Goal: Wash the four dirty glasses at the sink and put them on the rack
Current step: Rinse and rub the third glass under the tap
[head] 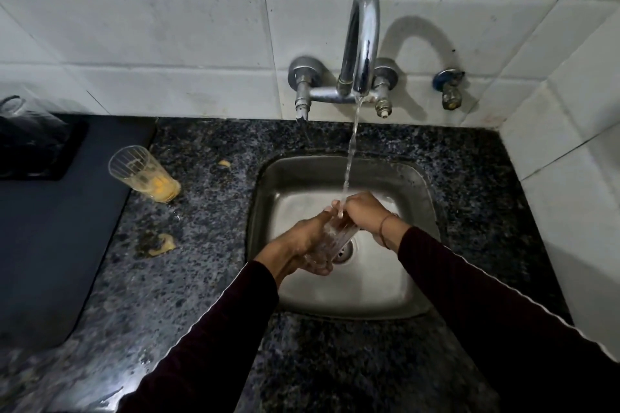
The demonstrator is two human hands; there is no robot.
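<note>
The person is wearing long, close-fitting sleeves of a very dark maroon, finely ribbed knit, coming in from the lower left and lower right of the frame and ending at the wrists; a thin cord-like band (383,228) is circling the right wrist just beyond the cuff, right of centre

Both hands, left hand (303,241) and right hand (360,211), hold a glass (335,238) under running tap water (350,151).
</note>
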